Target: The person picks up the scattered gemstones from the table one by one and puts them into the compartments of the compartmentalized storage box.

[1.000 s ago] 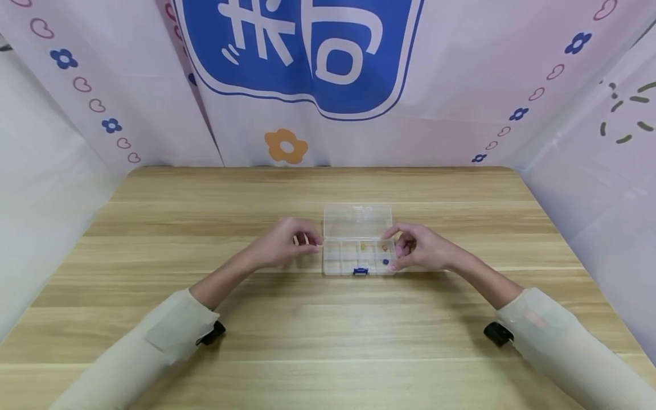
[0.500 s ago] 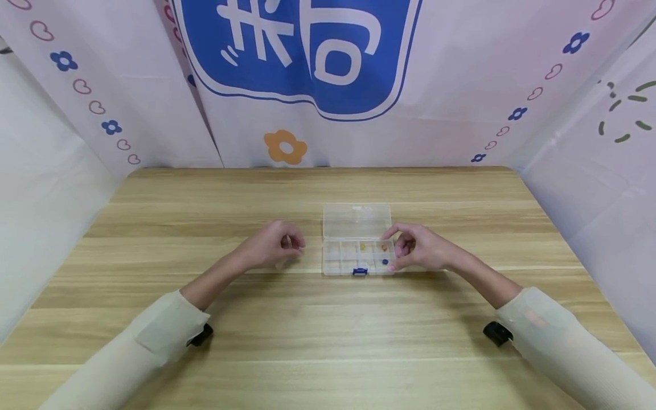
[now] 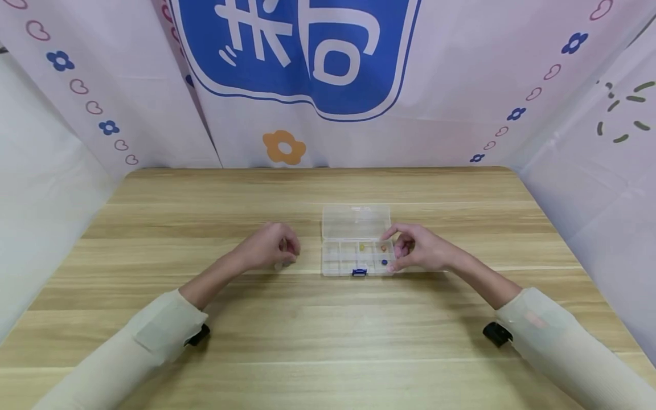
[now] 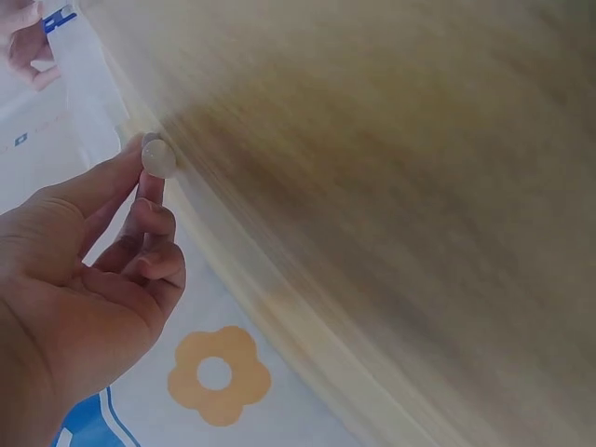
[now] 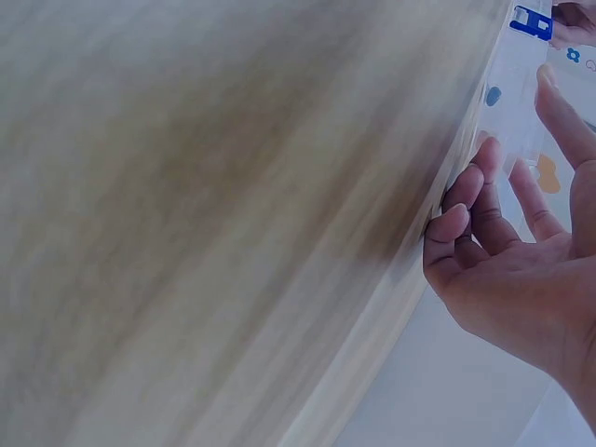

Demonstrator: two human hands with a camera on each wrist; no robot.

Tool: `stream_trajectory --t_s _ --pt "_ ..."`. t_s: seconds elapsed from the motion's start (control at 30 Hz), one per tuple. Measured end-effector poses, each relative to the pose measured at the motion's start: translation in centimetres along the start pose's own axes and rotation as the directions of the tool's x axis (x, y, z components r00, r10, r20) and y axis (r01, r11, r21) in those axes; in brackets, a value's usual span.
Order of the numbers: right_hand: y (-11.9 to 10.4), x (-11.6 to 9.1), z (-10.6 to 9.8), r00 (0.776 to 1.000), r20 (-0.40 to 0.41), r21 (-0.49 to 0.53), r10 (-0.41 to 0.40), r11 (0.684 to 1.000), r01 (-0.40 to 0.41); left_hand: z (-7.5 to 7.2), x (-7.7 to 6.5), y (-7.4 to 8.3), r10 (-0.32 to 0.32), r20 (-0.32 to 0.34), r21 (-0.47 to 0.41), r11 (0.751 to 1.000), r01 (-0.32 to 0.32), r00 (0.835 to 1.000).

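A clear plastic compartment box lies with its lid folded back and a blue latch at its front. Inside are small yellow, orange and dark blue pieces. My right hand holds the box's right end, index finger at the back and thumb at the front corner. Left of the box, my left hand pinches a small pale round piece between thumb and finger, low over the table. Its exact kind is unclear.
The wood-grain table spreads around the box. A white printed cloth hangs at its back edge, with white sheets on both sides. Black wrist devices sit under both sleeves.
My left hand has drawn back leftward from the box's left end, and its fingertips have come closer together. The right hand and the box have stayed in place.
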State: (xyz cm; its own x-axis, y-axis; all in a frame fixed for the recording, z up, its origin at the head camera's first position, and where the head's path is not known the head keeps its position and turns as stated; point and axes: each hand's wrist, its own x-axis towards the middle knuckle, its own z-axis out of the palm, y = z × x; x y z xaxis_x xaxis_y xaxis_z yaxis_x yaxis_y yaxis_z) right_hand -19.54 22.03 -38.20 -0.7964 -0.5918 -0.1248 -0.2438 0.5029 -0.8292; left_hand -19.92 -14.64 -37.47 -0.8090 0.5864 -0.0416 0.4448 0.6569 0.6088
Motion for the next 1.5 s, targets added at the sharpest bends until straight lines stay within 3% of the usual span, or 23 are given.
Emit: stream_trajectory --t_s 0.57,1.1,1.5 --pt "0.0 0.03 0.02 1.0 -0.003 0.004 0.004 1.0 -0.004 0.16 0.24 0.45 -0.013 0.037 0.048 0.999 0.012 0.999" --pt "0.0 0.02 0.03 1.0 0.0 0.0 0.005 1.0 -0.005 -0.02 -0.08 0.39 -0.002 0.018 -0.006 1.0 0.003 1.0" --pt "0.01 0.07 -0.01 1.0 -0.003 -0.003 0.005 1.0 -0.005 -0.26 -0.02 0.73 0.053 -0.002 -0.022 0.998 -0.053 0.999"
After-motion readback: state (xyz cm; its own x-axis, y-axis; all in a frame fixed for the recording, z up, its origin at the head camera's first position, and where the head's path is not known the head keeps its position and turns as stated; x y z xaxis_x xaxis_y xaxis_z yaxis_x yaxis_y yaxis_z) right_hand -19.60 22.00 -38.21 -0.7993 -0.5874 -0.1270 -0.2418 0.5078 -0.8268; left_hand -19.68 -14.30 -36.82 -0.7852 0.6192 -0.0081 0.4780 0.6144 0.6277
